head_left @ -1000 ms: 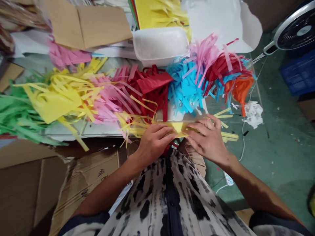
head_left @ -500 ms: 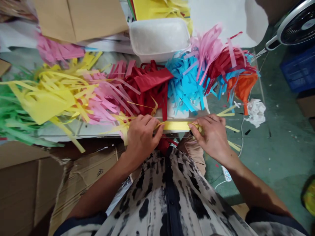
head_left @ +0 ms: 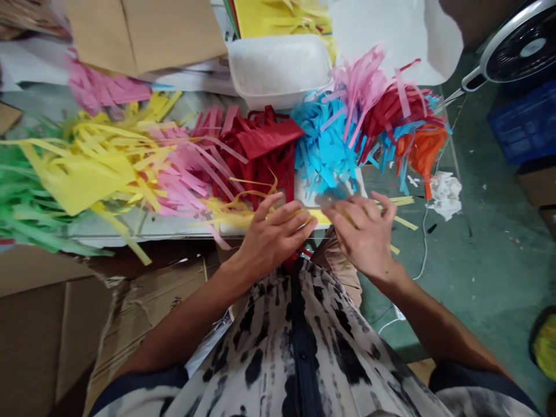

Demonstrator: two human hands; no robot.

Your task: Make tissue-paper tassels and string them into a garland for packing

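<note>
Yellow strip (head_left: pixel 319 216), head view: found along table edge (head_left: pixel 143 231), at 6 o'clock of red fringe (head_left: pixel 264 145). Pinned under left hand (head_left: pixel 271 234), fingers spread flat, probably to hold the crease. Right hand (head_left: pixel 362 231) at 3 o'clock, blurred; grip undeterminable.

Pale table (head_left: pixel 143 229), yellow strip (head_left: pixel 320 216) at near edge, yellow fringe (head_left: pixel 82 174), pink fringe (head_left: pixel 186 174), red fringe (head_left: pixel 264 145), blue fringe (head_left: pixel 324 145), white tub (head_left: pixel 280 66) behind
</note>
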